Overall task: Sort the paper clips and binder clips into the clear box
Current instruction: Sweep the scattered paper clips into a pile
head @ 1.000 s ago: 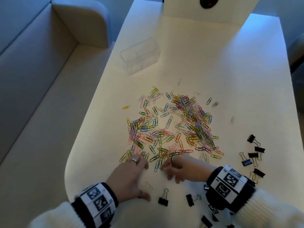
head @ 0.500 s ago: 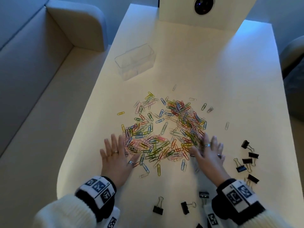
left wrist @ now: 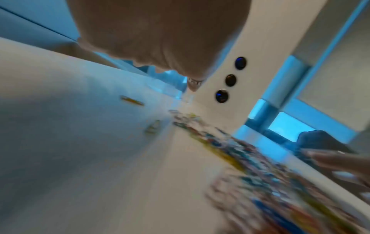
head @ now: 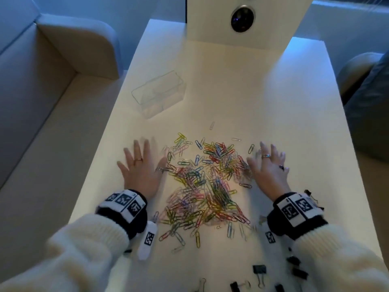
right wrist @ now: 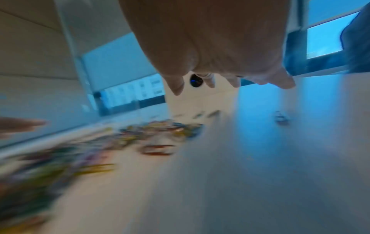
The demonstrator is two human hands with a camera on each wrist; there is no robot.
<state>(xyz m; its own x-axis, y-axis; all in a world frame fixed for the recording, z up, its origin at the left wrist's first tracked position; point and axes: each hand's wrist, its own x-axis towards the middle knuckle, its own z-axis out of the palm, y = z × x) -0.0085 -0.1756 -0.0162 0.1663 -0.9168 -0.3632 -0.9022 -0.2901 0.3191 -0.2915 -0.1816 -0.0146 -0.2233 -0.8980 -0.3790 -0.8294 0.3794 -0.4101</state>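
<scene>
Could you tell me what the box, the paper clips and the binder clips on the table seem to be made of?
Clear box: see-through, glossy, probably hard plastic. Paper clips: thin bent wire in many colours, likely coated metal. Binder clips: matte black bodies with silvery wire handles, probably steel.

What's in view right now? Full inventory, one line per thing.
paper clips: a big pile, too many to count, mixed colours, middle of the table between the hands; a few strays around it
binder clips: several, black, near edge of the table by the right sleeve; exact count unclear, some cut off or hidden
clear box: one, transparent, open top, far left part of the table, looks empty
table: one, white
white panel with dark lens: one, far end of the table
sofa: one, pale, left of the table
left hand: fingers spread flat, left of the pile
right hand: fingers spread flat, right of the pile
</scene>
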